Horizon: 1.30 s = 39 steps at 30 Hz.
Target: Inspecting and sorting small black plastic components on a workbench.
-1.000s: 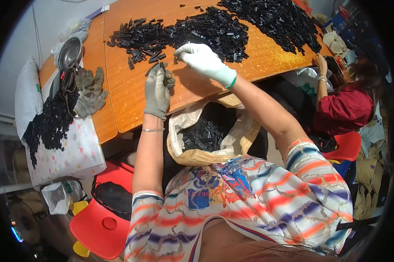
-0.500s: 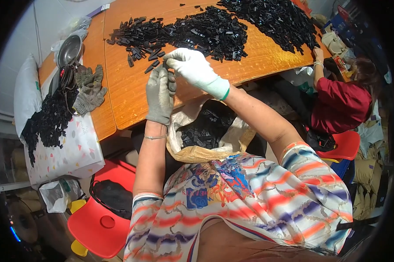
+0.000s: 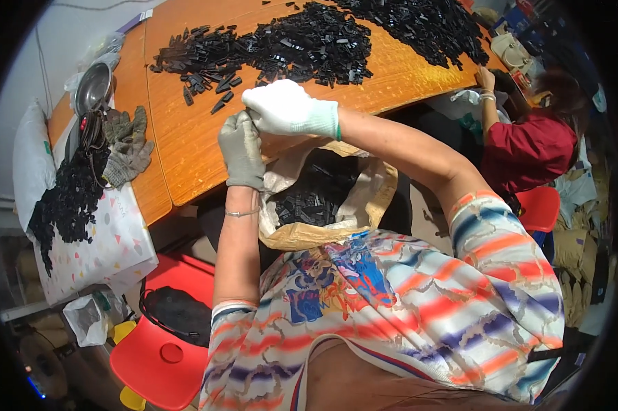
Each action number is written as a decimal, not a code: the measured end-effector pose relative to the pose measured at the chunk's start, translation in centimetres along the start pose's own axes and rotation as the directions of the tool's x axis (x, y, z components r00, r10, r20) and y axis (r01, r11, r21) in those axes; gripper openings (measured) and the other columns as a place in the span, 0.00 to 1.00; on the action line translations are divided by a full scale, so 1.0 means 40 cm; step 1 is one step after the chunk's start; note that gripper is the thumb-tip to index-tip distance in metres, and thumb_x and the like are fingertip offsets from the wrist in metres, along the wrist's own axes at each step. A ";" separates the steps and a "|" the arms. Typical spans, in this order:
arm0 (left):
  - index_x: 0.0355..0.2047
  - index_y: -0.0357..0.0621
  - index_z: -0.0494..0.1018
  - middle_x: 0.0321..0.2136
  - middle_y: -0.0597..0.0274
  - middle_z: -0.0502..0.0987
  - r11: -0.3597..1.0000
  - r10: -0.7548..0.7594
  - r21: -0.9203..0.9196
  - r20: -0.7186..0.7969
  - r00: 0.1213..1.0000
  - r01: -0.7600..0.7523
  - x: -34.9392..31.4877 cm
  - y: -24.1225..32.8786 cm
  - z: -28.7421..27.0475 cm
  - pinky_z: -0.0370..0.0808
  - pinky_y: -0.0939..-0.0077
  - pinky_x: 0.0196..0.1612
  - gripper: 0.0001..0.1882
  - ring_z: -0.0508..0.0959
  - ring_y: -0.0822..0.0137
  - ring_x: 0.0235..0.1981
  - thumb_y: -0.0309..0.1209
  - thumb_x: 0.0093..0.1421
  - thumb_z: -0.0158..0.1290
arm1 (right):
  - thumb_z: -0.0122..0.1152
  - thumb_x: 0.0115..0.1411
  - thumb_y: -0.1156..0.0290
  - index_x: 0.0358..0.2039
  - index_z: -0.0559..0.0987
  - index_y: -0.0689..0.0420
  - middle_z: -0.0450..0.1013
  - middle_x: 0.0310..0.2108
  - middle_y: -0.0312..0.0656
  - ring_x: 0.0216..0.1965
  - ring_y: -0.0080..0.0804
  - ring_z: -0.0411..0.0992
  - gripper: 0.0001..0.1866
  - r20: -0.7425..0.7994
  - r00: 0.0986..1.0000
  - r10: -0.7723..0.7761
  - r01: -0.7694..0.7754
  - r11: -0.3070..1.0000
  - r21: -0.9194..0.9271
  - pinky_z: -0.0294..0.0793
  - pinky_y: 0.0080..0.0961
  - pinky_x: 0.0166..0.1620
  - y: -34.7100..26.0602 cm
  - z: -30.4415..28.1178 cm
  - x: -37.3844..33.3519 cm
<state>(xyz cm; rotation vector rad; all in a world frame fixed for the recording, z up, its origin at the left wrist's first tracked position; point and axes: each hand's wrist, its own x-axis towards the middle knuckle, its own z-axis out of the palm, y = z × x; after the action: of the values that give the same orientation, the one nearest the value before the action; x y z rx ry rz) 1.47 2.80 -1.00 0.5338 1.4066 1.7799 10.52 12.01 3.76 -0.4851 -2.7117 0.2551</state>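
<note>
My left hand [image 3: 241, 155], in a grey glove, is closed, its fingers curled up under the other hand. Pressed against it, my right hand [image 3: 285, 109] in a white glove is closed too, at the table's front edge. What they grip between them is hidden by the gloves. Just beyond lie a few loose black plastic pieces [image 3: 221, 101], at the front of a pile of small black pieces [image 3: 312, 44]. Below my hands, an open sack [image 3: 302, 235] in my lap holds more black pieces [image 3: 305, 205].
On the left stand a metal bowl [image 3: 94, 89], worn work gloves [image 3: 127, 147] and a heap of black scraps [image 3: 62, 205]. A red chair [image 3: 162, 356] is at lower left. A person in a dark red top [image 3: 528, 151] sits at the right by another black pile [image 3: 425, 27].
My right hand has turned and closed down over the left fingertips. The dark bit that showed between them is now covered. The whole view has shifted slightly.
</note>
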 end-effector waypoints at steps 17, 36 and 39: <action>0.37 0.39 0.68 0.27 0.64 0.71 0.972 -0.096 -0.175 0.310 0.946 0.156 -0.016 -0.005 -0.011 0.65 0.89 0.24 0.08 0.68 0.79 0.23 0.31 0.65 0.46 | 0.54 0.58 0.60 0.43 0.77 0.55 0.78 0.36 0.42 0.37 0.35 0.77 0.16 0.036 0.912 0.408 -0.397 0.860 0.322 0.74 0.30 0.41 0.046 -0.023 -0.044; 0.36 0.41 0.67 0.20 0.71 0.63 0.802 -0.311 -0.309 0.514 0.799 0.511 -0.122 -0.086 -0.062 0.54 0.88 0.19 0.12 0.57 0.80 0.16 0.36 0.68 0.41 | 0.64 0.52 0.66 0.23 0.78 0.59 0.72 0.18 0.30 0.21 0.16 0.66 0.10 0.402 0.854 0.329 -0.519 0.511 0.685 0.67 0.18 0.26 0.026 0.022 -0.126; 0.38 0.38 0.71 0.22 0.67 0.70 0.952 -0.280 0.008 0.429 0.859 0.306 -0.182 -0.106 -0.077 0.60 0.87 0.19 0.13 0.65 0.79 0.18 0.35 0.67 0.41 | 0.63 0.53 0.65 0.23 0.79 0.56 0.71 0.15 0.36 0.18 0.18 0.67 0.09 0.557 0.820 0.130 -0.461 0.725 0.511 0.68 0.20 0.25 0.065 0.001 -0.123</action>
<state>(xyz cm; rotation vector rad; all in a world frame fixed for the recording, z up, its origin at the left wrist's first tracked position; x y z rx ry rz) 4.95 -4.50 -4.89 0.5979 1.0581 1.3534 15.55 12.62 1.48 -0.7333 -2.7243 1.5213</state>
